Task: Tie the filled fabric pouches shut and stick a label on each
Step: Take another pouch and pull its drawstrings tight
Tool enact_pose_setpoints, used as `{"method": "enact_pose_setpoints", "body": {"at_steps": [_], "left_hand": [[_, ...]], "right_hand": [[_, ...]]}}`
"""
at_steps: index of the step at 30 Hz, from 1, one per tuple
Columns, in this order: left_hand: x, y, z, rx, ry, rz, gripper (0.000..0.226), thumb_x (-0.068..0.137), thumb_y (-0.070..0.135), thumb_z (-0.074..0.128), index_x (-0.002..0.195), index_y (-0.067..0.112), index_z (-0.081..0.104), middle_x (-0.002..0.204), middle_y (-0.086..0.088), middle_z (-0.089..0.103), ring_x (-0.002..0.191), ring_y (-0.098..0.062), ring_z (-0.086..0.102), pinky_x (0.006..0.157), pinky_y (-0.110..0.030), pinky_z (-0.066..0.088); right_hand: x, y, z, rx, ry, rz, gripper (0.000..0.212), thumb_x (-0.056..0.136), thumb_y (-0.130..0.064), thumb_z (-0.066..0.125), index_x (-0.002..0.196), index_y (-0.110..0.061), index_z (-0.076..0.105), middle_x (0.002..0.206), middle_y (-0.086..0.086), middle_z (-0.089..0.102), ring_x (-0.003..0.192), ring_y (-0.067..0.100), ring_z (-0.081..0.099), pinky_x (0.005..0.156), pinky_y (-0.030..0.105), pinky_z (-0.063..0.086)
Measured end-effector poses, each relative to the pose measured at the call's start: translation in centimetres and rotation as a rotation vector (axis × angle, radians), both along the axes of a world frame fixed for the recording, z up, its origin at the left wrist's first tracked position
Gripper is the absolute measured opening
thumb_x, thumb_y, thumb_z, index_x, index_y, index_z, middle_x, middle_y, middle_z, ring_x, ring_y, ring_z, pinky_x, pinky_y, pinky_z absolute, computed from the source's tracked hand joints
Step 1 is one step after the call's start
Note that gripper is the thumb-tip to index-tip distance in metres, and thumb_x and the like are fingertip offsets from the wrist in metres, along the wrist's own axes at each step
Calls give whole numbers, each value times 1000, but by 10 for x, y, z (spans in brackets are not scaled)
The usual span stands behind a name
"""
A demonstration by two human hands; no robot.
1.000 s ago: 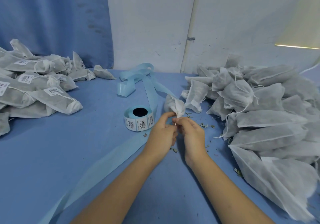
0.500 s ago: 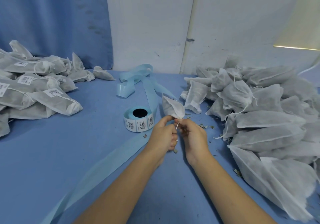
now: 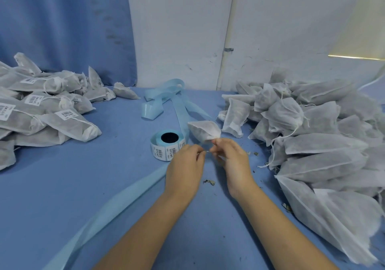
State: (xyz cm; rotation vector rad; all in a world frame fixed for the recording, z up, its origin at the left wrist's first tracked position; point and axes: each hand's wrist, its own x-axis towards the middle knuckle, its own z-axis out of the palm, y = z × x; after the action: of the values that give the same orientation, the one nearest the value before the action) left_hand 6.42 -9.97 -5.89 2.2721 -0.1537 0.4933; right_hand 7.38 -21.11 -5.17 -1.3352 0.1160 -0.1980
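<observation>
A small white fabric pouch [image 3: 205, 131] lies on the blue table just beyond my hands, its gathered neck toward me. My right hand [image 3: 230, 157] pinches the pouch's neck and drawstring. My left hand [image 3: 185, 165] pinches the other end of the thin string, which runs taut between the two hands. A roll of barcode labels [image 3: 167, 144] on a light blue core stands just left of the pouch. Much of the pouch's neck is hidden behind my right fingers.
A heap of unlabelled pouches [image 3: 312, 144] fills the right side. Labelled, tied pouches [image 3: 41, 111] pile up at the left. Light blue backing tape [image 3: 181, 105] trails from the roll across the table [image 3: 73, 186] toward me. Dried herb crumbs [image 3: 209, 182] lie between my wrists.
My hands have drawn apart sideways, stretching the string between them. The pouch has tipped from upright to lying flatter on the table.
</observation>
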Motion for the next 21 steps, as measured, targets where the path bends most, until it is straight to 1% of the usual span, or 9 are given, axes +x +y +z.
{"method": "enact_pose_setpoints", "body": {"at_steps": [3,6,9,12,15,17,19,20,21], "left_hand": [[-4,-2,3,182,-32,9,24,100,27,43,100,12,63,98,-2,56,90,-20,56,74,-35,45],[-5,-6,4,272,-77,27,25,101,30,40,103,15,60,101,0,53,93,-18,56,68,-28,40],[-7,-6,6,319,-138,67,24,101,29,42,101,15,62,100,-1,54,95,-17,55,63,-25,32],[-7,-4,7,309,-182,93,24,100,27,44,99,13,64,97,-2,55,92,-18,55,61,-25,30],[-9,-6,7,318,-182,58,25,99,26,46,94,10,64,96,-4,55,89,-20,56,59,-28,33],[-10,-9,6,276,-178,-3,22,99,24,48,94,10,64,106,-4,55,88,-22,57,59,-30,36],[-8,-9,3,195,-199,-82,19,98,20,48,97,8,63,128,0,52,99,-20,58,69,-29,44],[-6,-9,2,115,-207,-136,17,98,17,48,96,7,62,136,5,48,109,-14,55,79,-27,46],[-4,-8,2,-6,-200,-200,14,98,11,48,95,7,61,139,8,45,117,-6,49,89,-21,43]], "right_hand": [[-1,-5,-2,-297,-84,-59,15,95,-13,54,82,-14,61,57,-13,57,60,2,51,63,11,42],[-4,-7,-8,-549,-133,-87,18,96,-19,50,79,-19,54,62,-12,54,62,7,48,64,24,40],[-5,-6,-11,-739,-170,-149,21,95,-20,48,74,-17,48,66,-9,49,64,11,43,64,34,39],[-5,-3,-12,-871,-173,-159,20,96,-21,47,77,-17,50,78,-8,52,76,12,48,68,32,40],[-6,-3,-13,-1022,-174,-160,16,98,-22,46,88,-17,57,93,-6,57,93,15,50,77,34,41],[-7,-4,-13,-1066,-196,-183,17,98,-18,46,98,-16,62,103,-4,61,100,17,51,80,32,39],[-10,-5,-12,-1094,-226,-198,25,95,-12,46,113,-17,63,116,-4,62,108,17,50,84,26,37],[-12,-5,-12,-1101,-246,-197,32,94,-8,47,120,-17,62,123,-4,61,114,16,49,87,22,35],[-14,-5,-12,-1100,-268,-190,38,92,-5,47,125,-17,60,129,-5,58,120,14,47,90,16,31]]}}
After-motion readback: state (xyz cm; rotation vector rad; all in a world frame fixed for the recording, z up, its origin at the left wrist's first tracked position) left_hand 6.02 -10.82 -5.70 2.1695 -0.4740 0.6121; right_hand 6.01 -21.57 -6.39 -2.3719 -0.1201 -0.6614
